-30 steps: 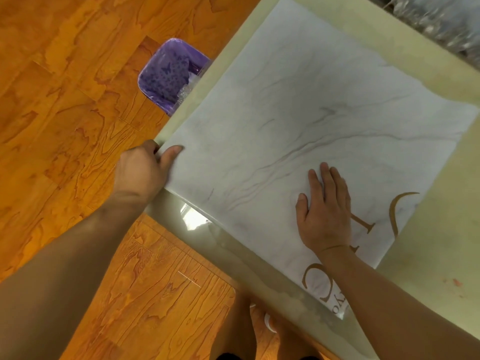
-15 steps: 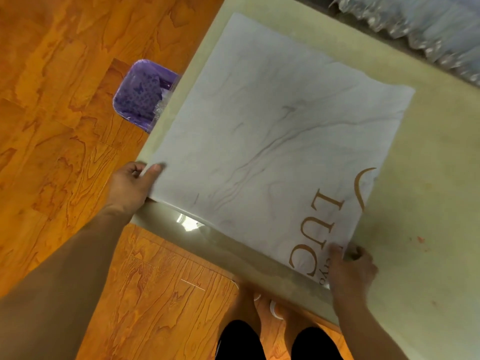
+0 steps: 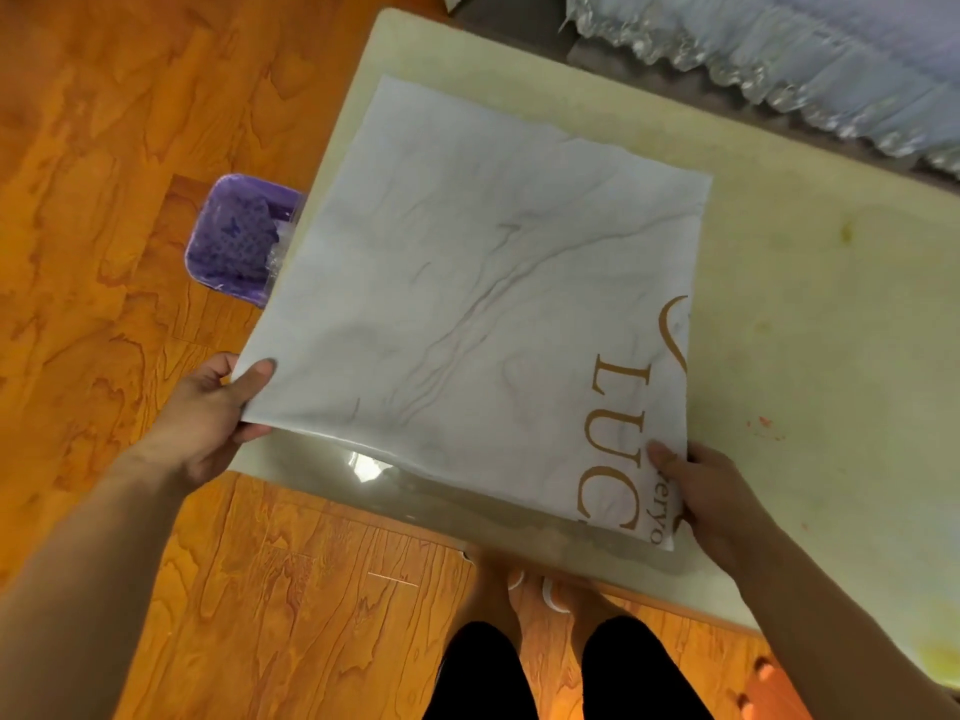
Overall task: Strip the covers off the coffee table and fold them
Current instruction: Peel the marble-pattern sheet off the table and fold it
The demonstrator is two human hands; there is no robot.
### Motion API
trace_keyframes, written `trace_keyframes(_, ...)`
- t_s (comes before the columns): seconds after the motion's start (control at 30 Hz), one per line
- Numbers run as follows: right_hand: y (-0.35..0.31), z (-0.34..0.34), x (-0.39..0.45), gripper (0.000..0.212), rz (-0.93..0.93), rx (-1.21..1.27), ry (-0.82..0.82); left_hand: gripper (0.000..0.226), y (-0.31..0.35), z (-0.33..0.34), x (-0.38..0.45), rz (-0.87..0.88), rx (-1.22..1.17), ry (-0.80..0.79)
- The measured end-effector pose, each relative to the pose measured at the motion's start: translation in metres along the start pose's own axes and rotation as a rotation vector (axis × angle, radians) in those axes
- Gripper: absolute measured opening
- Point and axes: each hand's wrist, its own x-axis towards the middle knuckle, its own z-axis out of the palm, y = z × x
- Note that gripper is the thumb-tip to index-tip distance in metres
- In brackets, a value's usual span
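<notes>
Cover [image 3: 467, 314]: marble print, gold lettering, flat on pale counter [image 3: 810, 314], near edge overhanging toward floor. Left hand [image 3: 208, 413] pinching near-left corner, thumb on top, fingers under. Right hand [image 3: 711, 491] pinching near-right corner, thumb on the lettering. Next, likely: lift both corners together, carry near edge onto far edge, match corners before creasing; keep tension even, sheet looks thin and creased. Versus 1 s ago: right hand off flat-palm press mid-sheet, now on corner; near edge raised; purple bin [image 3: 239, 241] unchanged.
</notes>
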Motion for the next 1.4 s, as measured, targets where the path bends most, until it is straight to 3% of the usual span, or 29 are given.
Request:
trace_keyframes(0.13,-0.006,-0.006,-0.021,0.013,-0.203,-0.081,0.188,0.011,0.001,0.008,-0.025,0.157,0.134,0.060)
trace_keyframes(0.23,-0.003,-0.031,-0.031,0.013,-0.292,-0.281,0.374,0.019,-0.035,0.028,-0.051,0.140,0.259,0.081)
trace_keyframes(0.4,0.073,-0.098,-0.004,0.022,-0.025,-0.341,0.372,0.014,-0.121,0.090,-0.091,-0.116,0.276,0.047)
trace_keyframes(0.53,0.099,-0.145,0.019,0.041,0.111,-0.506,0.311,0.014,-0.159,0.122,-0.117,-0.184,0.261,0.039)
trace_keyframes(0.6,0.092,-0.161,0.026,0.047,-0.024,-0.767,0.367,0.015,-0.165,0.127,-0.123,-0.192,0.270,0.053)
trace_keyframes(0.7,0.076,-0.174,0.036,0.055,-0.656,-1.159,0.308,0.028,-0.162,0.131,-0.127,-0.199,0.295,0.061)
trace_keyframes(0.77,0.067,-0.183,0.062,0.058,-0.888,-1.329,0.224,0.042,-0.156,0.132,-0.130,-0.191,0.307,0.053)
trace_keyframes(0.87,0.062,-0.203,0.101,0.062,-0.798,-1.556,0.033,0.058,-0.147,0.132,-0.141,-0.119,0.319,0.018)
trace_keyframes(0.97,0.065,-0.217,0.119,0.057,-0.768,-1.617,-0.062,0.040,-0.135,0.125,-0.147,-0.086,0.335,-0.111)
trace_keyframes(1.13,0.055,-0.220,0.111,0.063,-0.739,-1.604,-0.128,0.026,-0.088,0.124,-0.148,-0.326,0.106,-0.192)
trace_keyframes(1.23,0.043,-0.223,0.107,0.081,-0.745,-1.533,-0.198,0.015,-0.046,0.134,-0.142,-0.325,-0.118,-0.258)
trace_keyframes(1.33,0.033,-0.232,0.111,0.090,-0.741,-1.411,-0.243,0.063,-0.006,0.155,-0.129,-0.249,-0.491,-0.265)
trace_keyframes(1.4,0.023,-0.231,0.103,0.066,-0.588,-1.221,-0.256,0.061,0.020,0.181,-0.110,-0.243,-0.829,-0.263)
